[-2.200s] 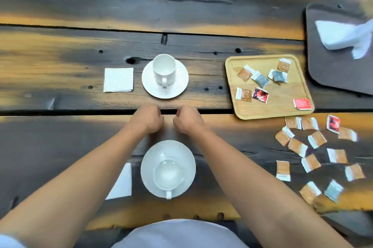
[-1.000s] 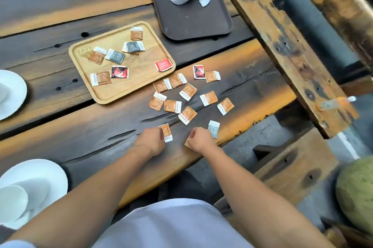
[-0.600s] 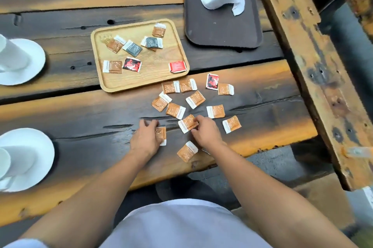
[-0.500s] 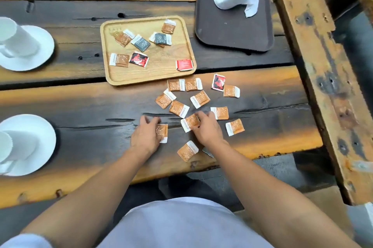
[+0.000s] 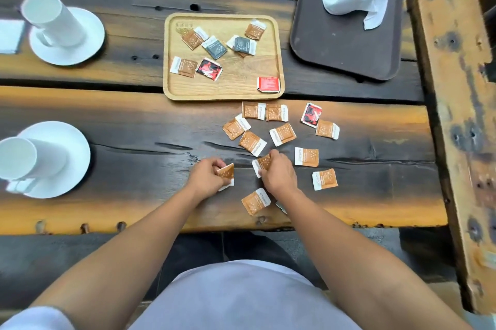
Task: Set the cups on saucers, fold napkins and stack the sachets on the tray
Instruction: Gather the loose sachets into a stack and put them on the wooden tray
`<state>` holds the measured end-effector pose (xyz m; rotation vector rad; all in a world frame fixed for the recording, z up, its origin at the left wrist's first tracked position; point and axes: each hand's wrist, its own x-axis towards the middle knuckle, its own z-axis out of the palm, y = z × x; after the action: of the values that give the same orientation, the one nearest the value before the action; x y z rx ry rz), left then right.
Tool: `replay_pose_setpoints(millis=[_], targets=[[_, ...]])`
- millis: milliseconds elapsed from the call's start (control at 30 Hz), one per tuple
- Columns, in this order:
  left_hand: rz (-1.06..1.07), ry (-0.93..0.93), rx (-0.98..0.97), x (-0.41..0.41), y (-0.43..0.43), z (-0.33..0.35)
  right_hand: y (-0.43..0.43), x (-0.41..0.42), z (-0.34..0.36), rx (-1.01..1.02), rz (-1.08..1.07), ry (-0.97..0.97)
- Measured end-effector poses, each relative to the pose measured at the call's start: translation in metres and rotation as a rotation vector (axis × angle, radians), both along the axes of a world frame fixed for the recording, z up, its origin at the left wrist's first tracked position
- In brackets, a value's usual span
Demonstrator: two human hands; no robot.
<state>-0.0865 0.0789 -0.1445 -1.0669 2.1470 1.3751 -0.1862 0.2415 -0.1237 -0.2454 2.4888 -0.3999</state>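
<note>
Head view: fingers of the left hand (image 5: 205,180) pinch 1 brown sachet (image 5: 226,172), the right hand (image 5: 279,176) pinches another sachet (image 5: 261,164).

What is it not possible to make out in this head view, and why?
All in the head view:
1. Sachet corner beneath the right forearm: only a corner shows, kind unknown.
2. Napkin: cut off by the left edge.
3. Near cup's handle: blurred.
4. Print on the sachets: too small to read.
5. Brown sachet on the tray, under the grey sachet: mostly covered.
</note>
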Motion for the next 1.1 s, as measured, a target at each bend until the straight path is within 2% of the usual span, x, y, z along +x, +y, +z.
replay_pose_setpoints(millis=[133, 200, 433, 600, 700, 767, 833, 900, 967, 1033, 1100], targets=[[0.417, 0.025, 0.592, -0.005, -0.002, 0.007, 0.003, -0.002, 0.003, -0.095, -0.002, -0.026], [0.564, -0.007, 0.820, -0.008, -0.005, 0.012, 0.002, -0.004, 0.006, -0.126, -0.008, -0.041], [0.570, 0.041, 1.166, -0.010, -0.015, 0.029, -0.005, -0.017, 0.030, -0.311, -0.128, -0.235], [0.544, 0.039, 1.197, -0.016, -0.012, 0.038, -0.022, -0.025, 0.055, -0.432, 0.059, -0.379], [0.498, 0.014, 1.336, -0.018, -0.005, 0.041, -0.038, -0.019, 0.063, -0.357, 0.297, -0.458], [0.507, -0.006, 1.334, -0.017, 0.000, 0.040, -0.045, -0.015, 0.062, -0.274, 0.414, -0.376], [0.518, -0.032, 1.285, -0.015, 0.001, 0.037, -0.044, -0.011, 0.057, -0.293, 0.396, -0.225], [0.520, -0.029, 1.275, -0.011, 0.000, 0.035, -0.036, -0.009, 0.050, -0.364, 0.235, -0.046], [0.540, -0.018, 1.286, -0.007, 0.001, 0.031, -0.018, -0.008, 0.040, -0.313, 0.115, 0.059], [0.568, -0.021, 1.272, -0.002, 0.004, 0.027, 0.004, -0.002, 0.026, -0.184, 0.145, -0.035], [0.594, -0.016, 1.232, 0.003, 0.009, 0.022, 0.025, 0.014, 0.012, -0.048, 0.294, -0.150]])
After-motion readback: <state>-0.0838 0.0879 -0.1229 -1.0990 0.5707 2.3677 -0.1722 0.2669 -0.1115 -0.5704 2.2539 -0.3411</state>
